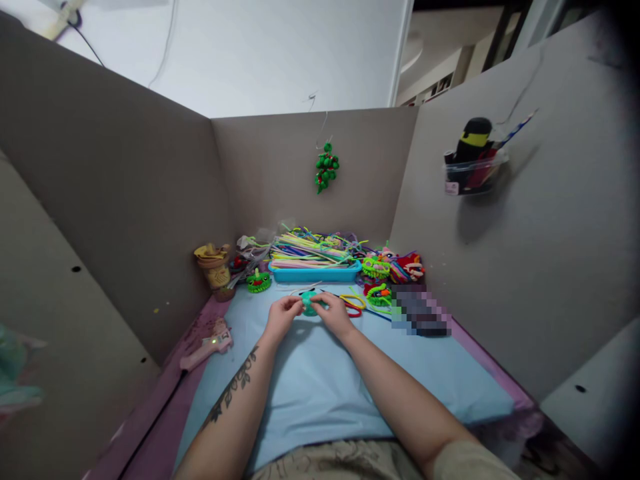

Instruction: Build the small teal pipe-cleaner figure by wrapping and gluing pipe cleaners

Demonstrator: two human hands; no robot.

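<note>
Between my two hands is a small rounded teal piece (309,304), which looks like coiled pipe cleaner. My left hand (285,313) pinches its left side with closed fingers. On the opposite side, my right hand (331,312) has its fingertips closed on the same piece. Both hands are over the far part of the light blue table cover (320,380). Scissors with red and yellow handles (356,305) lie just right of my right hand, their blades partly hidden. The fingertips partly cover the teal piece.
A blue tray (315,275) heaped with pipe cleaners (313,247) stands at the back. A pink glue gun (207,350) lies at left, its cord running forward. Green pipe-cleaner figures (259,283) sit beside the tray. A blurred dark object (423,312) lies at right. Grey panels (320,180) enclose the table.
</note>
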